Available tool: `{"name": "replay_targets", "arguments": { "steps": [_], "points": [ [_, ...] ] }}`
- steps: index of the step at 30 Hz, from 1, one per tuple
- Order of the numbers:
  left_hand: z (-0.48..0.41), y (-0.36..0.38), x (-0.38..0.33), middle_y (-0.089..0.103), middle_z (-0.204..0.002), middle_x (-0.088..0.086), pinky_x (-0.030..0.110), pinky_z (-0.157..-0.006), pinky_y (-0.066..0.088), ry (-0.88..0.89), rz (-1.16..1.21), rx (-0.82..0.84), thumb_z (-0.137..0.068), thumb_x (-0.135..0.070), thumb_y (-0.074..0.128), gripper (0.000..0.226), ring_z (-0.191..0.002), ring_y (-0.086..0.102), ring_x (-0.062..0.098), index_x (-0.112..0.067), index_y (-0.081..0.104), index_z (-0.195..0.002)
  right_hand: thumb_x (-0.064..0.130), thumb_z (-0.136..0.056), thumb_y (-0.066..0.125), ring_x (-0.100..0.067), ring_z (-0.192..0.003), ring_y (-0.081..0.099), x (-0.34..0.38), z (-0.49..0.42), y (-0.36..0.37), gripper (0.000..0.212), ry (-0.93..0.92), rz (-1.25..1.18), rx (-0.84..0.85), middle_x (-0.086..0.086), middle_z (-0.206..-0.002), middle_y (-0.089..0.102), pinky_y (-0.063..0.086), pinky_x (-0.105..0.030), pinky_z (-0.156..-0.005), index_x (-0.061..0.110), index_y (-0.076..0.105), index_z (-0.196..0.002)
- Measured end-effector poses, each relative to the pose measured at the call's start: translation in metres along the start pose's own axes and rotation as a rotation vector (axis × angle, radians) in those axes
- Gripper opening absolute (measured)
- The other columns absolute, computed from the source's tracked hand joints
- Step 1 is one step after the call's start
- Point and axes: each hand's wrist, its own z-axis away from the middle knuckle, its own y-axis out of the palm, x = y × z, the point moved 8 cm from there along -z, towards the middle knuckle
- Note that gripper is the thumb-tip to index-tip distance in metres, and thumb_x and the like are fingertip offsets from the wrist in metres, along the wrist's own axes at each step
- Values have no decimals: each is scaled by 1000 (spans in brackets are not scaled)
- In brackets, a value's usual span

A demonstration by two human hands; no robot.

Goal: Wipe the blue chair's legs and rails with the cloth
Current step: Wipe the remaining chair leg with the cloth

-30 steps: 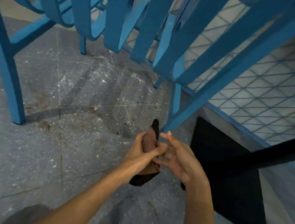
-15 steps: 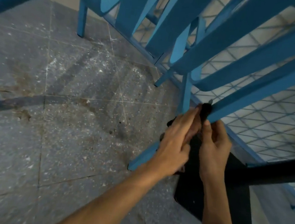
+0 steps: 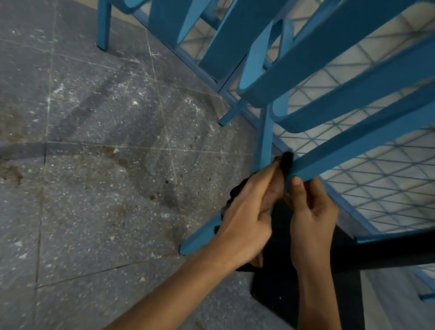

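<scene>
Looked down from the head view onto a blue chair (image 3: 227, 29), slats and rails slanting across the upper half of the frame above a grey speckled floor (image 3: 88, 162). Found the dark cloth (image 3: 286, 161) wrapped round one slanting leg (image 3: 364, 141) of the chair, partway along it, with a black tip poking over the leg's top edge and more fabric bunched beneath. Clasped the left hand (image 3: 248, 218) round cloth and leg together, fingers curled in tight, knuckles towards the camera. Set the right hand (image 3: 311, 220) just beside it, thumb (image 3: 297, 183) pressed against the leg's near face right next to the cloth, other fingers curled in below; could not tell how much cloth lay inside that grip. Saw the leg's foot (image 3: 193, 241) low and left of the wrists, close to the floor; could not tell whether touching. Noted a wire mesh panel (image 3: 387, 180) behind the chair on the right, and a flat black thing (image 3: 282, 296) on the floor under the forearms, too blurred to name.
</scene>
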Motion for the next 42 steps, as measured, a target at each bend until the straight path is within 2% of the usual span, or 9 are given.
{"name": "replay_targets", "arguments": {
  "steps": [9,13,20,24,28,31,35,38,42],
  "points": [
    [43,-24,84,42,-128,-26,15,-106,35,-223,-73,-64,-78,22,37,89,-117,36,-24,-49,31,-131,18,-98,50,-14,-113,61,-6,1,2,21,33,-53,-9,-2,-118,65,50,-43,-98,23,64,-113],
    [-2,-10,14,39,-144,-12,18,-110,32,40,-86,-45,-83,17,39,83,-133,35,-2,-39,31,-145,18,-98,50,-12,-112,62,-6,-3,3,22,22,-35,22,4,-114,68,50,-42,-98,22,64,-115],
    [-40,-24,20,47,-137,-2,9,-101,27,79,-348,218,-86,7,46,53,-126,43,8,-15,50,-134,23,-96,54,-16,-109,63,-8,-4,-3,23,50,5,27,0,-112,69,49,-47,-98,17,67,-115],
    [-26,-30,18,53,-125,-3,-6,-89,28,58,-307,83,-78,15,43,60,-110,46,-2,-13,53,-130,20,-96,55,-8,-108,63,-2,-2,-4,22,63,1,42,6,-111,70,50,-42,-99,19,67,-114],
    [25,-44,58,59,-97,-13,2,-68,39,-178,-221,-51,-82,12,43,50,-89,56,2,-28,58,-110,20,-95,55,-6,-108,63,-2,0,-4,24,92,-14,38,9,-112,69,50,-39,-99,21,65,-117],
    [24,-59,68,61,-111,-9,13,-74,42,-269,-138,-166,-87,6,43,52,-103,58,9,-28,54,-126,21,-95,55,-7,-110,62,-3,1,-4,28,95,-13,34,9,-114,69,49,-40,-100,17,64,-121],
    [-13,-33,8,50,-134,-13,4,-94,38,28,-88,-60,-83,15,41,75,-119,48,-5,-35,42,-139,18,-97,53,-9,-112,62,-4,1,-3,26,78,-24,32,4,-115,69,48,-42,-101,13,64,-121],
    [-8,-3,8,37,-147,-10,23,-112,33,123,-58,23,-77,24,40,90,-136,35,1,-34,30,-146,17,-97,53,-11,-113,62,-5,2,-2,26,74,-30,26,3,-115,69,48,-44,-100,14,63,-120],
    [23,-7,83,26,-152,-17,32,-117,26,-27,-134,-40,-74,25,41,99,-141,24,0,-36,19,-149,20,-96,54,-14,-115,61,-9,3,-2,27,93,-48,1,0,-118,67,48,-46,-99,13,63,-121]
  ]
}}
